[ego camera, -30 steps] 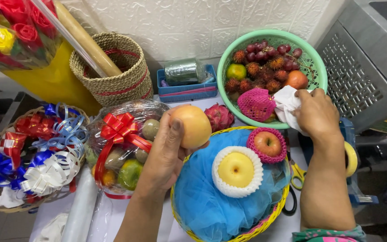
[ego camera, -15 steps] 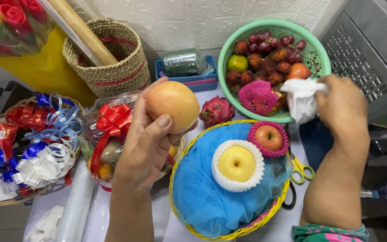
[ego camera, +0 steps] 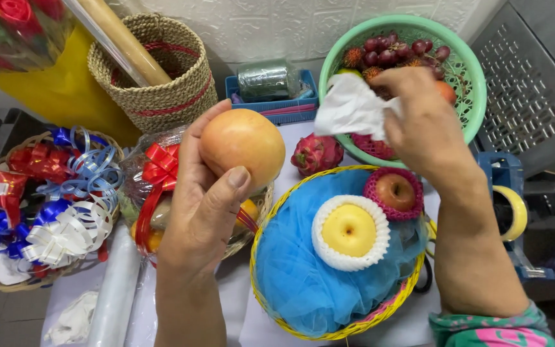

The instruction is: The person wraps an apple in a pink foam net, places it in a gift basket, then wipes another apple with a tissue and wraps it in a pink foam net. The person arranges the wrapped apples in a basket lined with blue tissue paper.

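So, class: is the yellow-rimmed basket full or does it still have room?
Room left: the yellow-rimmed basket holds only a yellow pear and red apple on blue netting.

Round orange-yellow fruit (ego camera: 242, 151) aloft; crumpled white foam net (ego camera: 353, 109) over green basket (ego camera: 470, 71)

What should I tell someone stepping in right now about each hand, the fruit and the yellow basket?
Left hand: grips a large orange-yellow fruit, raised above the table.
Right hand: pinches a white foam net over the green colander.
Yellow basket: lined with blue netting, already holds a yellow pear in white foam and a red apple in pink foam.
The held fruit is bare and not in the basket.
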